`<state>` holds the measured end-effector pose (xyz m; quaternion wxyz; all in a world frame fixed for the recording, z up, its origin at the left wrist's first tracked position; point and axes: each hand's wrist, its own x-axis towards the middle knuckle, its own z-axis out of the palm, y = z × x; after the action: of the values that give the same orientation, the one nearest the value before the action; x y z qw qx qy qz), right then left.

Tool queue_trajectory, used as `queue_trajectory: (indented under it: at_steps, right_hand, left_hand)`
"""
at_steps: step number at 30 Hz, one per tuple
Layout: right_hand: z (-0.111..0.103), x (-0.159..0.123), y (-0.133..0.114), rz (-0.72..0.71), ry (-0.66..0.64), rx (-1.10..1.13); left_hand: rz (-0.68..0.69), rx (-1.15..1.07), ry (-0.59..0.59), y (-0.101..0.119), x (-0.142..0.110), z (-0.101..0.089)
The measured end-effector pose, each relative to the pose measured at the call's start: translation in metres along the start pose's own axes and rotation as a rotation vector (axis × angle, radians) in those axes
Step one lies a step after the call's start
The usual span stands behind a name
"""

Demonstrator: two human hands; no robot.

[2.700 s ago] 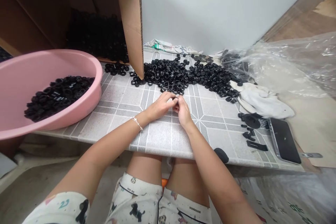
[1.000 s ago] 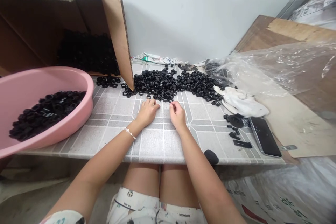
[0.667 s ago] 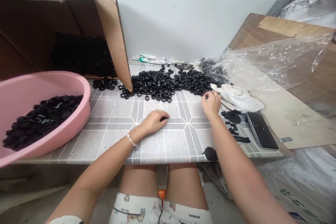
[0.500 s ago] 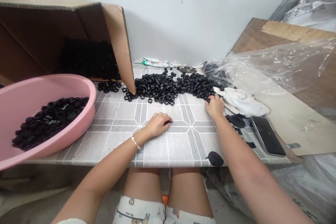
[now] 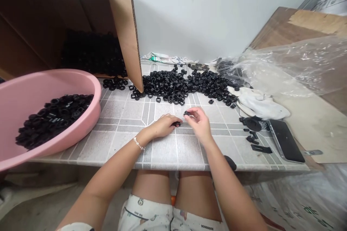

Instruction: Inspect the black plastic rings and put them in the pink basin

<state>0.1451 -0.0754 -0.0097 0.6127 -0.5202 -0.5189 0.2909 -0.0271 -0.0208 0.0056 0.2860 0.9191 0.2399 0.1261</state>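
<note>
My left hand [image 5: 163,125] rests on the tiled table top [image 5: 121,148], its fingertips closed on a small black hex nut [image 5: 176,124]. My right hand [image 5: 199,124] is just to its right, pinching another black hex nut [image 5: 186,113] above the tiles. Both hands are a little in front of a wide pile of loose black hex nuts [image 5: 173,86]. A pink plastic basin [image 5: 95,97] to the left holds a heap of the same nuts [image 5: 54,119].
A cardboard box [image 5: 124,32] lies on its side at back left, full of black nuts [image 5: 93,54]. To the right are a white cloth [image 5: 260,103], small black parts [image 5: 253,124], a phone [image 5: 286,140] and clear plastic sheeting [image 5: 298,68]. A black foam piece [image 5: 230,162] sits at the table's front edge.
My right hand has moved left from the pile's right edge to beside my left hand, now pinching a nut. My left hand has barely moved. The view has shifted slightly.
</note>
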Motion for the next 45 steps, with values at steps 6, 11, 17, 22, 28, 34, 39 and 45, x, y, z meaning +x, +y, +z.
queue_trajectory:
  at_steps: [6, 11, 17, 22, 28, 34, 39, 45]
  right_hand:
    - [0.008, -0.019, 0.015, 0.063, 0.089, -0.014]
    - [0.006, -0.017, 0.015, 0.060, -0.083, 0.025]
    - [0.005, -0.019, 0.012, 0.119, -0.097, 0.007]
    - [0.002, -0.018, 0.010, 0.162, -0.117, 0.042]
    - [0.003, -0.016, 0.006, 0.202, -0.126, 0.150]
    - [0.000, -0.012, 0.004, 0.237, -0.158, 0.150]
    - [0.005, -0.015, 0.000, 0.222, -0.061, 0.005]
    - [0.011, -0.017, 0.004, 0.250, 0.079, 0.109]
  left_hand:
    - [-0.073, -0.183, 0.165, -0.007, 0.003, 0.005]
    - [-0.085, -0.294, 0.264, -0.007, 0.003, 0.005]
    - [-0.032, -0.254, 0.256, -0.002, 0.002, -0.001]
    - [-0.022, -0.248, 0.253, -0.001, 0.001, -0.002]
    - [-0.042, -0.233, 0.333, 0.000, 0.000, 0.004]
    - [-0.031, -0.175, 0.344, 0.002, -0.001, 0.006]
    - [0.022, -0.206, 0.353, 0.011, 0.002, 0.011]
    - [-0.075, -0.587, 0.481, 0.007, 0.011, 0.016]
